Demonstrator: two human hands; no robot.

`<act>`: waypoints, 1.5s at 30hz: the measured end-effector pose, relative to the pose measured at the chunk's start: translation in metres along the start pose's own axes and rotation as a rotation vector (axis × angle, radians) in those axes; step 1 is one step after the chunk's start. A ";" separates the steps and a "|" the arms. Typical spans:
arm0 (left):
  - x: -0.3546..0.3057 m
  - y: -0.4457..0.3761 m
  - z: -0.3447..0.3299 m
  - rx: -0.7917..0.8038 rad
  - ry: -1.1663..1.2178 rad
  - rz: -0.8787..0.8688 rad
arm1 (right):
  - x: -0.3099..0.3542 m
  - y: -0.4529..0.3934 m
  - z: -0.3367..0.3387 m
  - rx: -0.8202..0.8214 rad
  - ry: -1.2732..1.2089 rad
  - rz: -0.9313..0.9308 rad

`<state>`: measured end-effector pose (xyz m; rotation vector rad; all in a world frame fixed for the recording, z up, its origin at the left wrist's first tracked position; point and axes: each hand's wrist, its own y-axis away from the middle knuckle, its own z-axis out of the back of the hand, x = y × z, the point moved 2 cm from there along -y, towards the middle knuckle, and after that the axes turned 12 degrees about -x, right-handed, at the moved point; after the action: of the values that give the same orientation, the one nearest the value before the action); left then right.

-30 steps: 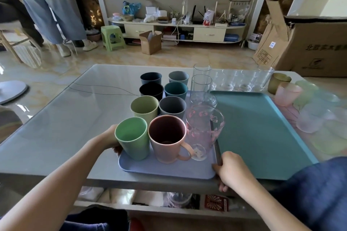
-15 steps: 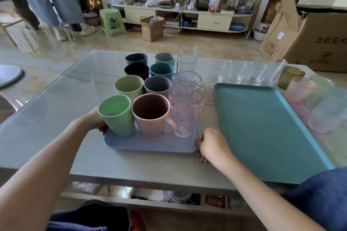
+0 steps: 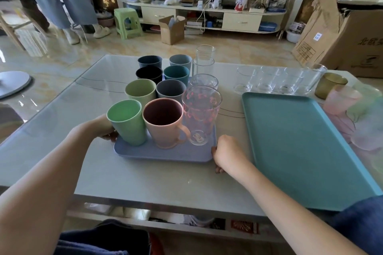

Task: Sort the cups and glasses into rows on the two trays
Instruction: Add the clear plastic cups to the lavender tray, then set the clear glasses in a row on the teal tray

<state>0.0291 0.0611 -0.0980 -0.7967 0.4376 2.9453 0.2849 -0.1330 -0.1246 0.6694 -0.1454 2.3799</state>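
Both hands, left hand [image 3: 97, 128] and right hand [image 3: 226, 154], grip the full lavender plastic tray [image 3: 165, 153] with curled fingers; teal plastic tray [image 3: 300, 151] at right is empty, far clear glasses [image 3: 269, 80] unsorted.

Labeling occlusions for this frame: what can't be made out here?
Head view only:
- Left hand fingers: hidden behind the green cup.
- Right hand fingertips: curled under the blue tray edge.
- Frosted cups at right: blurred, count unclear.
- Teal tray near corner: covered by a blue sleeve.
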 end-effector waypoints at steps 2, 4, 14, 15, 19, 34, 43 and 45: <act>0.003 0.009 0.007 0.009 0.040 0.023 | 0.002 -0.001 0.002 0.034 0.016 0.006; 0.008 0.019 0.018 -0.031 0.095 0.048 | 0.003 0.001 0.007 0.088 0.006 -0.003; -0.037 0.087 0.062 -0.686 0.269 -0.156 | -0.045 0.030 0.085 0.065 -0.181 -0.055; -0.050 0.097 0.061 -0.723 0.246 -0.215 | -0.054 0.032 0.094 0.045 -0.184 -0.055; -0.111 0.139 0.044 -0.761 0.199 -0.459 | -0.095 0.036 0.131 -0.063 -0.157 -0.082; -0.252 0.186 -0.176 -0.070 0.051 -0.653 | -0.246 0.042 0.160 -0.188 0.158 -0.001; -0.233 0.135 -0.218 -0.043 0.057 -0.509 | -0.248 0.010 0.167 -0.296 -0.039 -0.229; -0.228 0.130 -0.217 -0.089 0.119 -0.512 | -0.244 0.004 0.168 -0.326 -0.068 -0.234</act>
<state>0.3145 -0.1221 -0.1296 -0.9326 0.0855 2.4635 0.5141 -0.3191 -0.1009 0.5758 -0.4484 2.0493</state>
